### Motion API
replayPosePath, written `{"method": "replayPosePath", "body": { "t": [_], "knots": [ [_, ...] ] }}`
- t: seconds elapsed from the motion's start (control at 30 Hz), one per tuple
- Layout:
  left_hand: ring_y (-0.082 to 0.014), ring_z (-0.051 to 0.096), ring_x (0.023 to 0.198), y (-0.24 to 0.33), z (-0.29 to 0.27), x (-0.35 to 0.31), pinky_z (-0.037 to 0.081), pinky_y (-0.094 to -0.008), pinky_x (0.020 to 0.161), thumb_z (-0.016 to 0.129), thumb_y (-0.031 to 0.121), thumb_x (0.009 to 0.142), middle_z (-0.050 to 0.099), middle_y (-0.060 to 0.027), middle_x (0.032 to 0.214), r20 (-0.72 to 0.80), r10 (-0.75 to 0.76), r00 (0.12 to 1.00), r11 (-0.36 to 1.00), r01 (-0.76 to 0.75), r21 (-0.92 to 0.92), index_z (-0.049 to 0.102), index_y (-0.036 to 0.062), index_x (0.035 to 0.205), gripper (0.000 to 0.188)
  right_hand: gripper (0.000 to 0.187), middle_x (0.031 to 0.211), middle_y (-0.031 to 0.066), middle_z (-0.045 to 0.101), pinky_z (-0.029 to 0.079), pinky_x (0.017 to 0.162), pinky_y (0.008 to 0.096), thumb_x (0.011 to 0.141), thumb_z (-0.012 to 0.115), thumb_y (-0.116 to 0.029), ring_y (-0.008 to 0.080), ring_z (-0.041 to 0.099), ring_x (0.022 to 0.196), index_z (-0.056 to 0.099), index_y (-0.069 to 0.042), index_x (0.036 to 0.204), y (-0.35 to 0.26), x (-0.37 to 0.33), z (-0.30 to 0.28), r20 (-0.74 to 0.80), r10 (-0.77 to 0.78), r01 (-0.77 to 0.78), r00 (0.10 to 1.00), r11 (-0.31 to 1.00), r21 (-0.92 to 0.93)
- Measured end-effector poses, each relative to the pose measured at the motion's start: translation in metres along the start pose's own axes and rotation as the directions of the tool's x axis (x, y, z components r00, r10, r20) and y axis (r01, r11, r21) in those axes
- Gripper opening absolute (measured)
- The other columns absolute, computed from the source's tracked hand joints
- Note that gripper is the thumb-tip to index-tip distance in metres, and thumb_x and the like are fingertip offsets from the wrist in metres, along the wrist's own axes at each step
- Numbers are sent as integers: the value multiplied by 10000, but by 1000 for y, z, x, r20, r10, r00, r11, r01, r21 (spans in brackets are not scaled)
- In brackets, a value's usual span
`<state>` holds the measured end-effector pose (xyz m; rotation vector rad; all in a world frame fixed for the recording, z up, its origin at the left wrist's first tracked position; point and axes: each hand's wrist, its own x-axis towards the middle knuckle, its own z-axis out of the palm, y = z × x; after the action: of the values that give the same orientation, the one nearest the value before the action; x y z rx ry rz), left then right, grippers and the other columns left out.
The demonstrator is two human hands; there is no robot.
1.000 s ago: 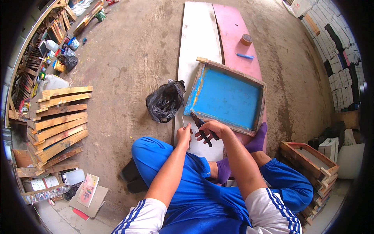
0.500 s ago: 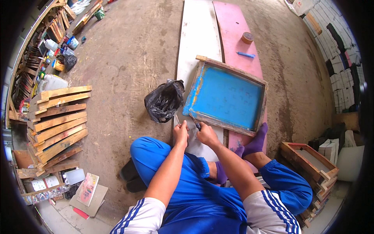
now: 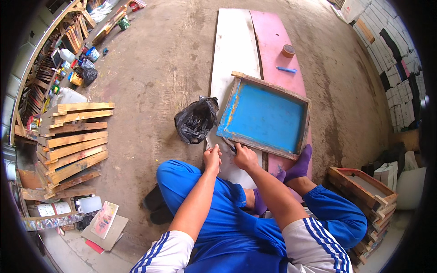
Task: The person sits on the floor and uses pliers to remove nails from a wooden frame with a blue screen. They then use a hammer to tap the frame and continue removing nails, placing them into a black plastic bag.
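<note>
- Blue-meshed wooden screen frame [image 3: 266, 116] lies flat across a white board [image 3: 234, 45] and a pink board [image 3: 282, 38], just beyond the person's hands.
- At its near left corner, the right hand [image 3: 246, 158] is curled closed around a dark hand tool [image 3: 231, 145]; from where I stand I can't tell its exact kind, or whether its tip touches the wood.
- To the left, the left hand [image 3: 212, 158] grips a thin pale rod [image 3: 208, 142] narrowly, its far end just beside the bag.
- To do this well, I'd judge, the dark tool should keep to the wooden rail and off the mesh, with the rod's end turned away from the right fingers.
- A purple-socked foot [image 3: 299, 162] rests against the near right corner; it may help steady the frame, but a slipping tool should be kept away from it.
- Left of the frame, a gaping black plastic bag [image 3: 196, 120] crowds the left hand's side and could snag the rod.
- Farther off on the pink board lie a brown tape roll [image 3: 288, 51] and a slim blue pen-like tool [image 3: 286, 70], both out of the way.
- Outermost, wooden frames are stacked at left [image 3: 79, 140] and near right.
</note>
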<state>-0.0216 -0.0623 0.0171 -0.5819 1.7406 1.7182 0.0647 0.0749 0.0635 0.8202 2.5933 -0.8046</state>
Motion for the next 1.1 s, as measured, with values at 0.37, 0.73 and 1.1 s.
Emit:
{"method": "replayPosePath", "body": {
  "t": [0.37, 0.73, 1.1],
  "knots": [
    [-103, 438, 403, -1, 6, 6, 327, -279, 363, 681, 313, 1006, 618, -34, 717, -12, -7, 1000, 1000, 7, -18, 616, 63, 874, 291, 450, 879, 103, 670, 583, 698, 369, 909, 703, -167, 193, 679, 788, 595, -6, 1314, 18, 6, 12, 231, -81, -88, 969, 766, 637],
    [-103, 456, 418, -1, 12, 10, 351, -286, 381, 690, 334, 998, 645, -48, 724, 1, 23, 1000, 1000, -23, 12, 630, 51, 881, 312, 171, 822, 87, 625, 564, 562, 357, 935, 673, -119, 194, 659, 646, 574, 6, 998, -6, 25, -3, 407, 33, -345, 913, 593, 727],
    [-103, 450, 415, -1, 15, 12, 341, -282, 395, 695, 324, 998, 639, -56, 770, 4, 16, 1000, 1000, -16, -19, 620, 65, 896, 288, 410, 1107, 354, 702, 545, 915, 590, 881, 634, -228, 530, 680, 1070, 567, 47, 1177, -37, -4, 7, 75, 192, -205, 979, 938, 280]
  ]
}}
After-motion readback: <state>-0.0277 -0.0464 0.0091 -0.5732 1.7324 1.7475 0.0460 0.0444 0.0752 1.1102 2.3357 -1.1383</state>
